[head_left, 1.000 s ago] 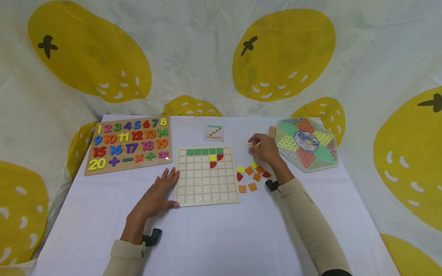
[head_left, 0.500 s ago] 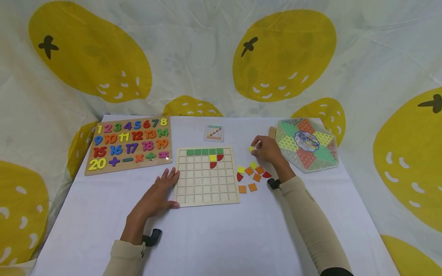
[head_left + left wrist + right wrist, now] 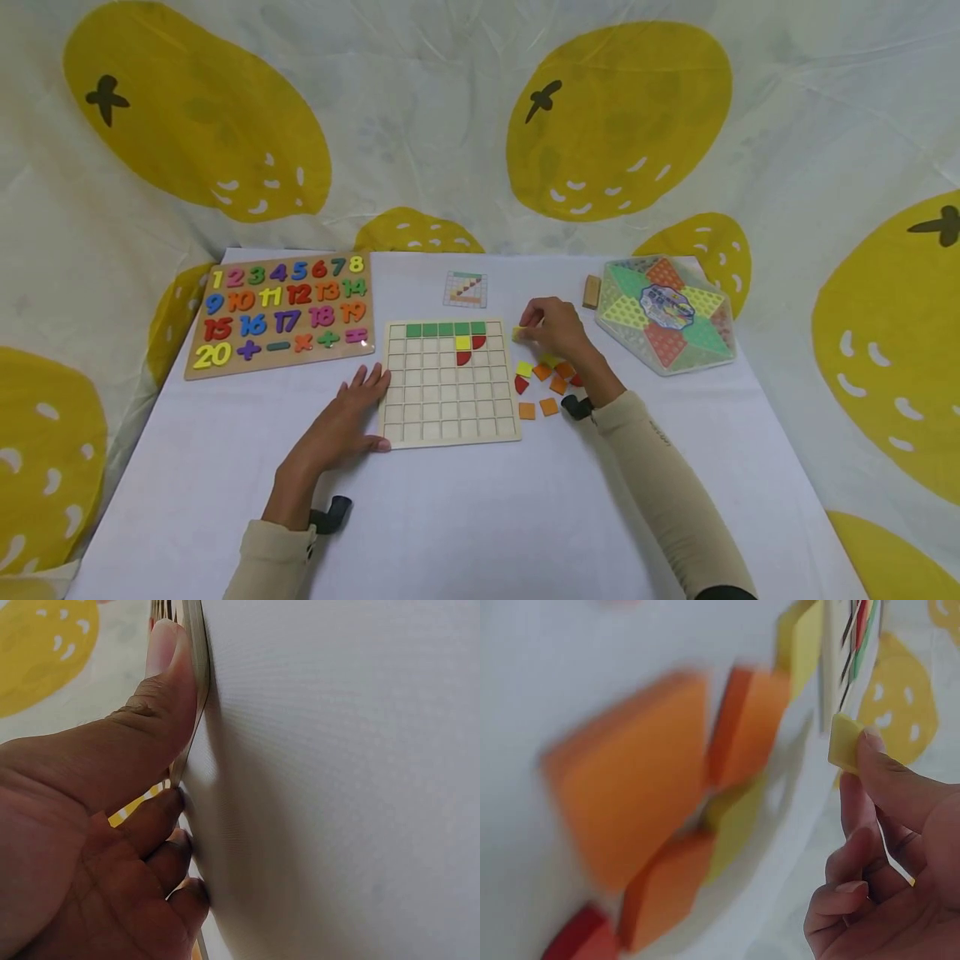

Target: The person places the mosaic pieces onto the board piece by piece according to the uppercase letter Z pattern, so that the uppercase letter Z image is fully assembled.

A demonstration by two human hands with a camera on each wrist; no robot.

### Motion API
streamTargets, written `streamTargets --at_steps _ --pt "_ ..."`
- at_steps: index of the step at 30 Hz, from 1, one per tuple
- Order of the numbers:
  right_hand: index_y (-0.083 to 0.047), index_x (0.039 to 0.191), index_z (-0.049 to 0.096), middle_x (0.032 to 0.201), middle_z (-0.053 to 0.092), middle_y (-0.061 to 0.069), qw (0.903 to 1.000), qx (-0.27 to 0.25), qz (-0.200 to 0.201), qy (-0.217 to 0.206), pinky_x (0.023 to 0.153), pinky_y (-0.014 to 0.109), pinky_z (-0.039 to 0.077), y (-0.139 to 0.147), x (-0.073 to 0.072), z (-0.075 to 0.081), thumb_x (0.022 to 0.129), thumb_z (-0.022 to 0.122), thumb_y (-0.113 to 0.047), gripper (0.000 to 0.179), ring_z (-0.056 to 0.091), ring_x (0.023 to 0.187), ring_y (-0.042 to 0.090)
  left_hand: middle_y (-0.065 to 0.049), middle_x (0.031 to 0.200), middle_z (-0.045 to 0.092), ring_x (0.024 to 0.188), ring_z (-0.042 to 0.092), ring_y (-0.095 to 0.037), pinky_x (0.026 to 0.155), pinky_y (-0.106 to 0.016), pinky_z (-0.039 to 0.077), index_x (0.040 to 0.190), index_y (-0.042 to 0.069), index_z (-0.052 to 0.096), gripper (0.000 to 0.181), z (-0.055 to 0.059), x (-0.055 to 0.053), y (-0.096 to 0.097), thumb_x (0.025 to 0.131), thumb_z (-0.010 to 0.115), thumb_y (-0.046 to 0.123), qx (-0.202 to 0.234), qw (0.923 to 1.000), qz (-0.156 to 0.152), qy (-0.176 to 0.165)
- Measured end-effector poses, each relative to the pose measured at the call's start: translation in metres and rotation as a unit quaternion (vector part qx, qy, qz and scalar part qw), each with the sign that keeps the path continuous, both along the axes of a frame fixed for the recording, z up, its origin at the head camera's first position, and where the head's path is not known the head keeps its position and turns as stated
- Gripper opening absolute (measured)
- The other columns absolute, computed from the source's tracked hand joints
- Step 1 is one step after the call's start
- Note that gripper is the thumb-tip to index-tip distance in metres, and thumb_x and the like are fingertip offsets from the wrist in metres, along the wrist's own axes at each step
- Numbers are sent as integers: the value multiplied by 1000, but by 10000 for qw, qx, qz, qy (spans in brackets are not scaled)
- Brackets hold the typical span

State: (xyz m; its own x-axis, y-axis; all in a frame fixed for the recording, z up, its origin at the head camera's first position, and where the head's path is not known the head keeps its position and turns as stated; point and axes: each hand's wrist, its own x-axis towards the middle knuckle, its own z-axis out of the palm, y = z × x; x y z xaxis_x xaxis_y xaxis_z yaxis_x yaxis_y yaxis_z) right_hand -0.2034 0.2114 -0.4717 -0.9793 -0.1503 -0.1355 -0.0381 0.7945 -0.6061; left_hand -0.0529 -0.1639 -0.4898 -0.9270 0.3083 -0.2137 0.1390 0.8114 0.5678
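Note:
A wooden grid board [image 3: 442, 400] lies flat, with a row of green tiles [image 3: 446, 330], one yellow square and two red quarter-round tiles set near its top. Along its left edge rests my left hand [image 3: 341, 425], fingers spread and thumb at the lower corner; in the left wrist view the thumb [image 3: 169, 682] touches the board's side. My right hand [image 3: 557, 327] pinches a yellow square tile [image 3: 844, 741] between thumb and finger, just off the board's upper right edge. Beneath that hand lie loose orange tiles [image 3: 549, 407], yellow tiles [image 3: 524, 369] and red tiles [image 3: 521, 385].
A small pattern card [image 3: 465, 289] lies behind the board. At the left is a number puzzle board [image 3: 281, 321]. On the right sit a hexagonal game box [image 3: 666, 312] with a star pattern and a small wooden block [image 3: 592, 292]. A patterned cloth hangs behind the table.
My right hand has moved left toward the board with the yellow tile, which was barely visible between the fingers one second ago. The left hand has stayed where it was.

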Motion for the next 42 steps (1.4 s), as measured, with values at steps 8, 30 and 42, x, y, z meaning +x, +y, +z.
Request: streamTargets --at_steps 8,30,42 --pt "-16 90 72 86 68 3 9989 -264 373 133 69 33 44 -33 14 8 89 89 -19 17 56 79 22 -11 178 17 167 7 -40 134 -62 13 168 12 28 117 0 -1 1 74 97 21 48 10000 21 10" --pt "-18 87 71 80 68 -2 9958 -42 908 -114 62 28 48 -114 28 -3 90 87 -22 17 63 73 15 -13 177 19 166 10 -41 133 -64 15 167 9 30 117 2 1 0 72 98 20 36 10000 1 71" --pt "-21 87 72 81 65 -3 9936 238 1103 -70 61 28 45 -115 31 -4 92 86 -21 15 59 73 15 -12 177 18 167 8 -40 133 -63 14 168 11 29 118 0 -1 1 72 98 22 6 10000 20 23"
